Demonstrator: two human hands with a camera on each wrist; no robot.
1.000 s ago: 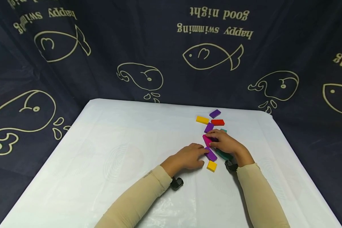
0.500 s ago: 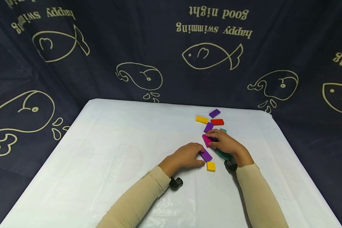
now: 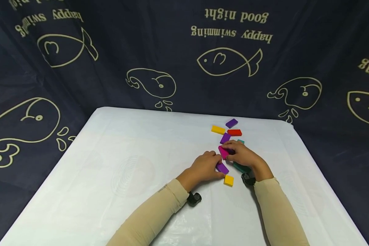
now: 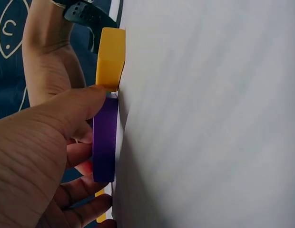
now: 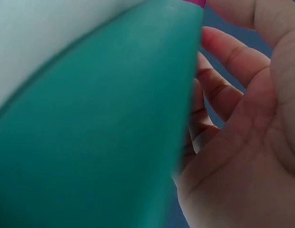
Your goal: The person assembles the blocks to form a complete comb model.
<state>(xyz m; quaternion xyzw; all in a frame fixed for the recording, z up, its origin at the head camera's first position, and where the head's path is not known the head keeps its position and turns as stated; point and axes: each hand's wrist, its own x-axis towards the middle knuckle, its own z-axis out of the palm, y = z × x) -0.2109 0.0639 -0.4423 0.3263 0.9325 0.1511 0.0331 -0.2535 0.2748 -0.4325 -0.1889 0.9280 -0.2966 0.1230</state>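
On the white-covered table, my left hand [image 3: 204, 167] holds a purple block [image 3: 222, 168] at its two ends, fingers at the far end and thumb at the near one. In the left wrist view the thumb sits where this purple block [image 4: 104, 140] meets a yellow block [image 4: 110, 59]. My right hand [image 3: 242, 152] pinches a pink block [image 3: 223, 152] between thumb and fingertips, just beyond the purple one. A dark block is partly hidden under that hand. Below its palm lies a green block [image 3: 242, 167], which looms large and blurred in the right wrist view.
Beyond the hands lie another purple block [image 3: 225, 138], a red block [image 3: 234, 132], a longer yellow block [image 3: 218, 130] and a far purple block [image 3: 232, 123]. A teal block [image 3: 240, 141] peeks out behind the right hand. A dark printed curtain [image 3: 184, 92] hangs behind the table [image 3: 64, 212].
The left hand has drawn the purple block a little left, and its thumb has come to the block's near end. The small yellow block has turned slightly. The right hand stays on the pink block.
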